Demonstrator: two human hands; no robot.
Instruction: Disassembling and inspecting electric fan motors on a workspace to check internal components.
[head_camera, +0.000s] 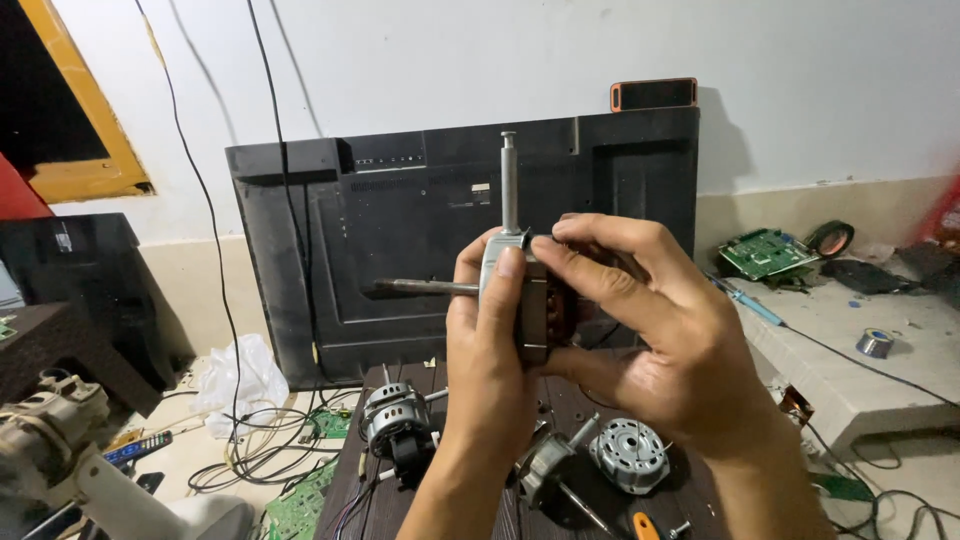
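Up in the middle of the view, both hands are wrapped around a small motor core (535, 300), so most of it is hidden; only a strip of dark laminated steel and a bit of coppery winding peek out between the fingers. Left hand (490, 330) grips it from the front, thumb pressed flat on the pale metal end cap. Right hand (650, 330) curls around the other side, fingertips pinching the top edge. Its shaft (509, 185), a smooth grey steel rod, sticks straight up, so the long axis is vertical. A second thin rod (425, 288) pokes out sideways to the left; can't tell what it is attached to. Behind sits a black plastic TV back panel (400, 260), and below, on the dark slatted table (350, 500), more motor parts, partly cut off.
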